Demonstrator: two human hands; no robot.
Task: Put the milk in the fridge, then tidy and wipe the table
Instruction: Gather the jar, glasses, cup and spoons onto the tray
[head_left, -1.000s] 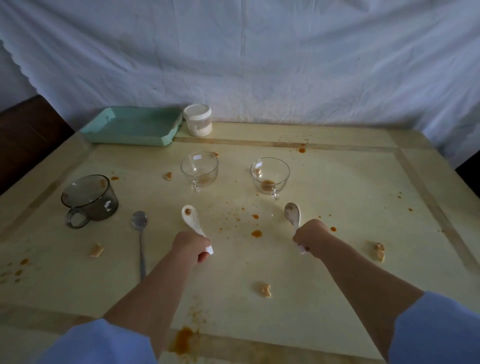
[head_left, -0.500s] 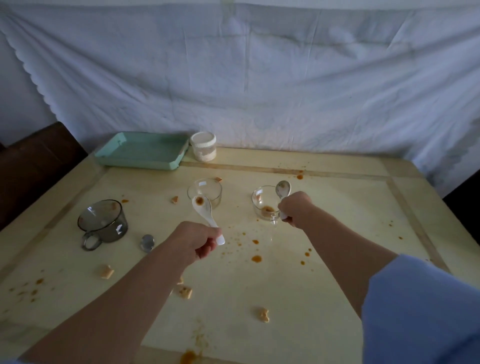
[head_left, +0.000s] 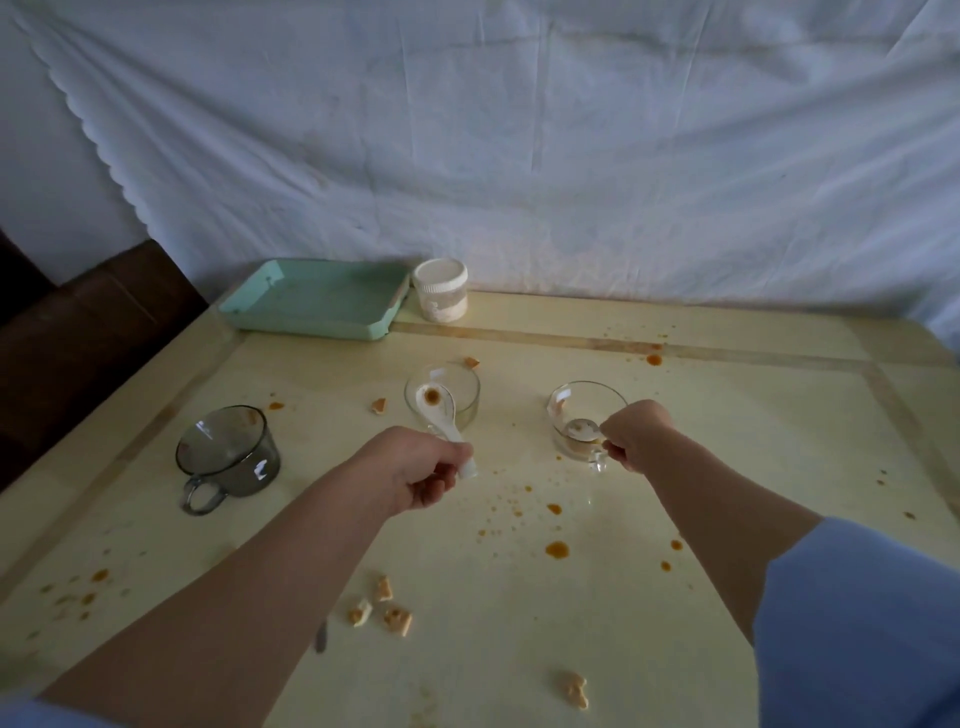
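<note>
- Left grip (head_left: 415, 467) clamped white spoon (head_left: 439, 410), newly raised to the 11 o'clock cup (head_left: 465, 389)
- Right grip (head_left: 636, 434) clamped second spoon (head_left: 579, 428) inside 1 o'clock cup (head_left: 589, 397); tidying was underway

White spoon (head_left: 435, 408), stained bowl within left glass cup (head_left: 466, 385) rim, handle pinched in left fingers (head_left: 445, 470); second spoon (head_left: 581, 429), bowl inside right glass cup (head_left: 589, 397), handle in right fingers (head_left: 619, 448).

Both forearms extend forward and converge slightly. The left hand (head_left: 421, 467) is fisted, knuckles up, gripping a white spoon (head_left: 439, 413) that projects ahead of it. The right hand (head_left: 636, 434), fingers curled, pinches a second spoon (head_left: 581, 429) at its left
</note>
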